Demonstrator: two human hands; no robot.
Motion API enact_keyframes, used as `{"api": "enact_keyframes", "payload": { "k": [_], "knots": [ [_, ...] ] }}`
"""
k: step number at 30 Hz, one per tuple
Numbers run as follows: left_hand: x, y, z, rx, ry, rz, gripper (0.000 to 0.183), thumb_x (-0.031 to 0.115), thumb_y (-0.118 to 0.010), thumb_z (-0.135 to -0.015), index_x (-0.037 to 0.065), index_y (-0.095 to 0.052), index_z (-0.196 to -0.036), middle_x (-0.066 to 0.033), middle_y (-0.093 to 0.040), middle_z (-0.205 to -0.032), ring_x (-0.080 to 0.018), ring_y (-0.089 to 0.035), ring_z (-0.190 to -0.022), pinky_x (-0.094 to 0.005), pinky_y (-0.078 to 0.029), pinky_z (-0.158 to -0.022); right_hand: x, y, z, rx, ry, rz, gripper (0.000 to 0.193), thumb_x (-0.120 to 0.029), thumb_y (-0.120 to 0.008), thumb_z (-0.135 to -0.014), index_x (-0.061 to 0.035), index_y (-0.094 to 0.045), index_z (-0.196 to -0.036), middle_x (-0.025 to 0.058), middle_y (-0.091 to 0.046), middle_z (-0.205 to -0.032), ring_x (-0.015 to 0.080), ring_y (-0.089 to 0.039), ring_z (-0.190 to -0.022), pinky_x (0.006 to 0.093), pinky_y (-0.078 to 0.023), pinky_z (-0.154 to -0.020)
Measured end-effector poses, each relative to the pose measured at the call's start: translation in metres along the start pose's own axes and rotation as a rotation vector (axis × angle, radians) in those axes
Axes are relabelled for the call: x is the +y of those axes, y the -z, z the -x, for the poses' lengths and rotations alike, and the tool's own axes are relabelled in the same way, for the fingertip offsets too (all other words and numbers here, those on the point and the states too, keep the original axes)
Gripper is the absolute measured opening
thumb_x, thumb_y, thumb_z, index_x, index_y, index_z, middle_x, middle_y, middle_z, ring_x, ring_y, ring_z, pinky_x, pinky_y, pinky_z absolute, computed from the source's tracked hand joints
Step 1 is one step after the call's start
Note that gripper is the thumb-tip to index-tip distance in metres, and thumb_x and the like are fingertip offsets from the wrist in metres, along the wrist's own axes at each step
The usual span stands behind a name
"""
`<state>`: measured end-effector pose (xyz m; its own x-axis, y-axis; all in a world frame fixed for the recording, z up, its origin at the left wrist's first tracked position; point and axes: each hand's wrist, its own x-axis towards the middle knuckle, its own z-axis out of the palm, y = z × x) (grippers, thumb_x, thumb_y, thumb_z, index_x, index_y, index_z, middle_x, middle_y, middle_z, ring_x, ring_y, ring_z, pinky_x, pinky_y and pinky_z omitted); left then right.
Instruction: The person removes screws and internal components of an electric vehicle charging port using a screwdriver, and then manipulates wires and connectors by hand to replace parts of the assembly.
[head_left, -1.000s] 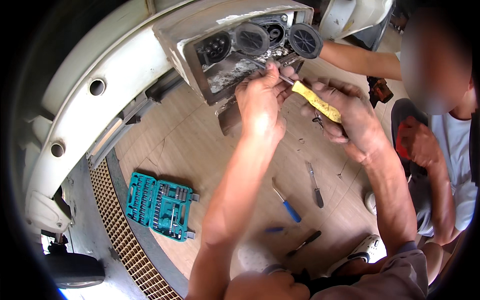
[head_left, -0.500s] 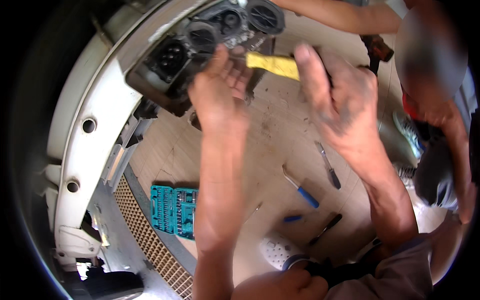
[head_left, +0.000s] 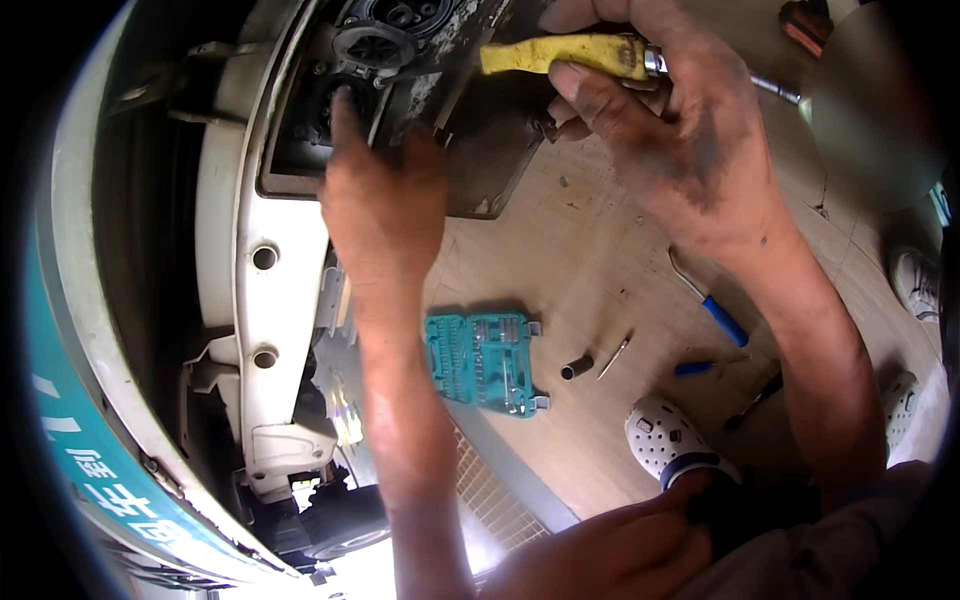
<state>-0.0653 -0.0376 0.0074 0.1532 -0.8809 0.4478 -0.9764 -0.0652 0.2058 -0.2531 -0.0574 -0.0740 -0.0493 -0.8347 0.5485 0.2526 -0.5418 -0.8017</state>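
My left hand [head_left: 385, 200] reaches up to a dark metal housing [head_left: 400, 180]. Its index finger is stretched out, with the tip at a round black port [head_left: 342, 105] in the housing; the thumb side is blurred. Beside that port, a round ribbed cap [head_left: 373, 46] hangs over the housing, and another round port [head_left: 405, 14] is near the top edge. My right hand [head_left: 690, 150], smeared with dark grease, is closed around a screwdriver with a worn yellow handle [head_left: 565, 54]. The butt of the handle points left, and its metal shaft [head_left: 776, 88] emerges to the right of the hand.
On the tiled floor lie a teal socket set case [head_left: 478, 365], a black socket [head_left: 577, 367], a thin tool [head_left: 615, 358] and a blue-handled pry tool [head_left: 722, 318]. A white vehicle frame rail [head_left: 268, 300] runs down the left. Another person's shoe [head_left: 915, 283] is at the right.
The view has shifted. My left hand has gone from beside the housing's middle to pointing into a port. My right hand still holds the screwdriver, and its shaft now shows.
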Motion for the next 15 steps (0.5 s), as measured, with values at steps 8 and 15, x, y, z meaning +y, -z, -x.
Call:
{"api": "enact_keyframes", "payload": {
  "k": [8,15],
  "knots": [
    [0.011,0.051,-0.014,-0.221,0.202,0.353,0.033,0.009,-0.056,-0.088,-0.002,-0.055,-0.118,-0.014,-0.071,-0.084,-0.0139,-0.057,-0.049,-0.0237,-0.048,-0.047,-0.014,-0.007,-0.033,0.1,0.154,0.23,0.02,-0.005,-0.063,-0.089,0.0014,-0.048,-0.1,0.0187,-0.058,-0.071,0.0285,-0.06,-0.06,0.0384,-0.048,-0.055],
    [0.018,0.048,-0.023,-0.207,0.262,0.586,0.031,0.006,-0.055,-0.086,-0.006,-0.047,-0.114,-0.0218,-0.07,-0.086,-0.0176,-0.058,-0.048,-0.025,-0.048,-0.042,-0.006,-0.019,-0.035,0.286,0.53,0.187,0.026,-0.008,-0.066,-0.087,0.0005,-0.047,-0.103,0.0191,-0.055,-0.085,0.0309,-0.06,-0.072,0.0422,-0.048,-0.063]
  ]
}}
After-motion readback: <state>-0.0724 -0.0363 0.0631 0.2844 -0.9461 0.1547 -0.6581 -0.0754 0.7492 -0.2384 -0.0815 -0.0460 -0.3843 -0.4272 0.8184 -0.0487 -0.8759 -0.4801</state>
